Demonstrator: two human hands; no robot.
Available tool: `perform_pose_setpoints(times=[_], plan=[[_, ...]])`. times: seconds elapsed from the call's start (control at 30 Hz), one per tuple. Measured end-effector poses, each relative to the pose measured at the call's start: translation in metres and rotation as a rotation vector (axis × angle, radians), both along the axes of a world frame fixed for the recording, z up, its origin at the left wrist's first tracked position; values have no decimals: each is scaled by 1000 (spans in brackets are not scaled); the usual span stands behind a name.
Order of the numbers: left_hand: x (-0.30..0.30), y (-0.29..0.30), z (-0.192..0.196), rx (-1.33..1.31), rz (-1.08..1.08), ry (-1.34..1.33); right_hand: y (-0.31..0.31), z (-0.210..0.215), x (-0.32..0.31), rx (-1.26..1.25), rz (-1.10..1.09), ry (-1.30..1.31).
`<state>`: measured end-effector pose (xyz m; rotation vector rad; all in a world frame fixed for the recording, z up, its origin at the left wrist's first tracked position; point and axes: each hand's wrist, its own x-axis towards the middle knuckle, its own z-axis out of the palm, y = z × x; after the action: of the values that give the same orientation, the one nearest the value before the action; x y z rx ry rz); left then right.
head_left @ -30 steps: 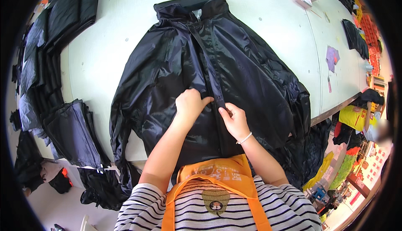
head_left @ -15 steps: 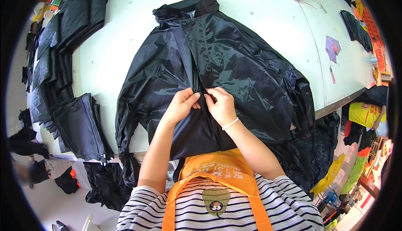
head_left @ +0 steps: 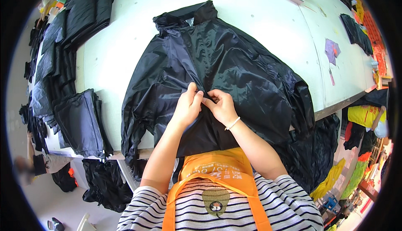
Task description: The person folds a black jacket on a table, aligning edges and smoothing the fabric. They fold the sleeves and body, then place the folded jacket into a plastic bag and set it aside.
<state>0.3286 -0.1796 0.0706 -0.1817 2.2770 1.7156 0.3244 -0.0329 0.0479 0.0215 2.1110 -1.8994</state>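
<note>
Fingers of both hands are pinching together on the front opening of the black jacket, at the middle of its lower part; the left hand is closing its thumb and fingers on the left edge of the opening, and the right hand is gripping the right edge, so the two hands are touching each other at the fingertips; a thin pale bracelet is sitting on the right wrist. Nearer to the body, the orange apron is lying over a striped shirt. The jacket is lying spread flat on the pale green table, with the hem hanging over the near edge and the collar pointing away from the person; to the left, a pile of folded black garments is resting on the table near the edge; farther left, more dark garments are lying in stacks; at the far right, a small purple cloth piece is lying on the table, well apart from the jacket.
</note>
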Motion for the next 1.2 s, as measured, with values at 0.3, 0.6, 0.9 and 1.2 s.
perform_pose_setpoints(times=[0.3,0.6,0.9,1.2], plan=[[126,-9,-36,-872,26,52,53,-3,31,808,89,537],[115,-86,-68,-1112,23,69,140,-46,30,1289,64,275],[-69,-108,-87,-1163,134,288,133,-80,-174,1305,-44,564],[-87,-39,-53,-908,160,268,74,-43,-143,944,27,574]])
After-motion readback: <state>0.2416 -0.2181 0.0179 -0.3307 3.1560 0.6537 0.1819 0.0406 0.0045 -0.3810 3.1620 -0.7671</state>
